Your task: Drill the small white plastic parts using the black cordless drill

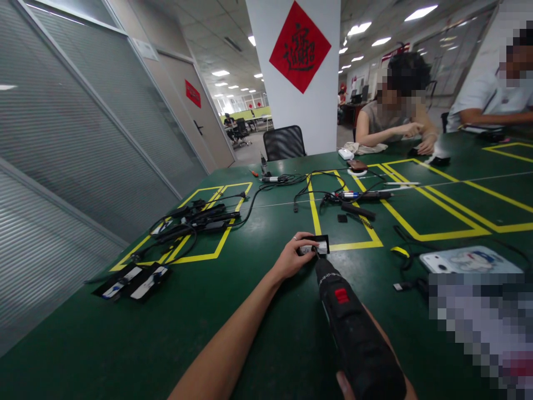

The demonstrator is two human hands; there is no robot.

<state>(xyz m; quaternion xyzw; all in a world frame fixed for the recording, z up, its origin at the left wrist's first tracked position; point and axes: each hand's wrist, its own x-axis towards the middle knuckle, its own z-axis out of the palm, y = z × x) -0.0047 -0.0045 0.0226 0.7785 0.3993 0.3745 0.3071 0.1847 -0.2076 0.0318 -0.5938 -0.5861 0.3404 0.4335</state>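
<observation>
A black cordless drill (347,322) with a red switch on top fills the lower right of the view. My right hand (345,384) grips it from below, mostly hidden behind its body. The drill's tip points away from me and meets a small black box-like part with a pale inside (323,245) on the table. My left hand (296,256), with a ring on one finger, is closed around the left side of that part and holds it against the tabletop. Whether the bit sits in a screw is too small to tell.
The green table (233,316) carries yellow tape rectangles. Left lie a heap of black cables and adapters (200,219) and two black-and-white parts (147,282). Right are a soldering-iron-like tool (362,195), a black strip (358,211) and a phone (470,260). Two people sit at the far right.
</observation>
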